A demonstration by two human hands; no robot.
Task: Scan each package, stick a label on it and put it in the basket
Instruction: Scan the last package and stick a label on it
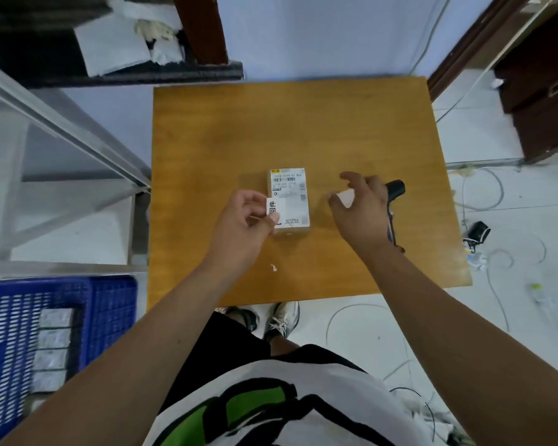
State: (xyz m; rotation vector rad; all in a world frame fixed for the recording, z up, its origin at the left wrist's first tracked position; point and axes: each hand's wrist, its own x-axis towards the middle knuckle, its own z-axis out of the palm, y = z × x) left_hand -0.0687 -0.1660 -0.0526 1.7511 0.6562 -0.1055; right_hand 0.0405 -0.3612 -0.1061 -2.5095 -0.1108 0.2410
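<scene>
the blue basket (110,304) is sitting on the floor down off the near left corner of the table (207,123), with some pale wrapped things already lying inside it. that is where the box is going once i am done with it.

on the table, the small box (289,194) is lying flat near the middle, its printed shipping sheet facing up. my left hand (242,226) is at the box's left edge, thumb and fingers pinched shut on a small white label (273,210) with black print. the label is overlapping the near left corner of the box; i cannot tell whether its sticky side is touching yet.

my right hand (361,210) is hovering just right of the box, apart from it, fingers loosely curled around a scrap of white paper (347,197), which i am taking for the label's backing. a black scanner (396,188) is peeking out behind that hand, further right from the box, a cord running down along my wrist. whether it is lying on the table or hanging from my wrist, i cannot tell.

so i am judging this to be the sticking step. the next move is calling for laying the label flat on the box top and pressing it smooth, keeping it clear of the printed barcode at the far end, with my right hand free to steady the box. after that i am lifting the box over the table's left edge and down into the basket.
</scene>
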